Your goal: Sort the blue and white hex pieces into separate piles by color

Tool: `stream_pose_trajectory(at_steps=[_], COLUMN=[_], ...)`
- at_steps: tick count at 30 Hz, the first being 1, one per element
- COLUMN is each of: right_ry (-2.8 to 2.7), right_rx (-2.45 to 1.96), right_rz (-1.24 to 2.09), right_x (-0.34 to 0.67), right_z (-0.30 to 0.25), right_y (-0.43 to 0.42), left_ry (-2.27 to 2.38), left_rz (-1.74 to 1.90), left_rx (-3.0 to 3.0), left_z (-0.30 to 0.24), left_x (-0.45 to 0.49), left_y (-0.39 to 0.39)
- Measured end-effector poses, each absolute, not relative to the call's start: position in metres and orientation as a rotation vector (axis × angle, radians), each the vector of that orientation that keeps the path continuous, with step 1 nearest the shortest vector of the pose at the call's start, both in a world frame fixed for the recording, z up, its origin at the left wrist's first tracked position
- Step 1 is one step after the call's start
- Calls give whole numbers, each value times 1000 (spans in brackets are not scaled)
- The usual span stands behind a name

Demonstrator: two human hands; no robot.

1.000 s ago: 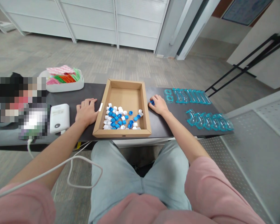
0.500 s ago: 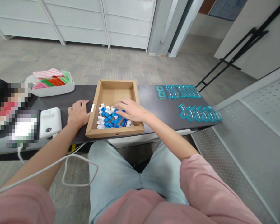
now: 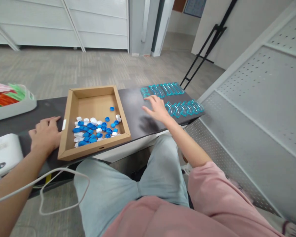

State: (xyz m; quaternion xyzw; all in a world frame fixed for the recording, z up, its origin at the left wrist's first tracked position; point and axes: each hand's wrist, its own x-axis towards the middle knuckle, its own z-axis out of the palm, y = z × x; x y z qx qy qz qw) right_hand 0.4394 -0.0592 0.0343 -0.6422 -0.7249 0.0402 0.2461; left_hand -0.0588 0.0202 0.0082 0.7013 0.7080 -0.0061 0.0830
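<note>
My right hand (image 3: 158, 109) is over the dark table (image 3: 135, 113), thumb and fingers apart with nothing between them. Its fingertips are close to small square teal clear plastic pieces (image 3: 144, 90); whether they touch cannot be made out. Just to its right lie curved teal clear plastic pieces (image 3: 184, 109) in a row. My left hand (image 3: 46, 134) lies on the table against the left wall of a shallow cardboard box (image 3: 64, 140), fingers loosely stretched and empty. Inside the box, blue pieces (image 3: 88, 131) and white pieces (image 3: 93, 121) are gathered toward the near side.
Longer teal pieces (image 3: 172, 89) form a row at the table's far right. A white bin (image 3: 14, 110) of coloured strips stands far left, a white power bank (image 3: 5, 153) nearer. A white cable (image 3: 61, 169) loops over my left forearm. Perforated metal panels (image 3: 261, 98) stand right.
My right hand has left the box and moved right, toward the teal pieces. My left hand stays beside the box. The view has swung to the right.
</note>
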Motion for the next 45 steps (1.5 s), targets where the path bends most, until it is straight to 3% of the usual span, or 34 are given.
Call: stream_pose_trajectory(at_steps=[4, 8, 31, 39, 45], right_ry=[-1546, -1496, -2095, -1627, -1680], right_rx=[-2275, -2442, -1939, -2257, -2407], right_rz=[-95, -9, 170, 163, 305], right_x=[520, 548, 433, 441, 420], right_z=[6, -18, -18, -10, -2], right_y=[-94, -120, -135, -105, -78], left_ry=[2145, 2147, 2090, 2056, 2035], left_rz=[-67, -31, 54, 53, 112], left_rx=[2078, 2044, 2108, 2092, 2084], left_z=[7, 5, 19, 19, 17], left_x=[-60, -62, -53, -55, -58], left_y=[20, 21, 14, 16, 15])
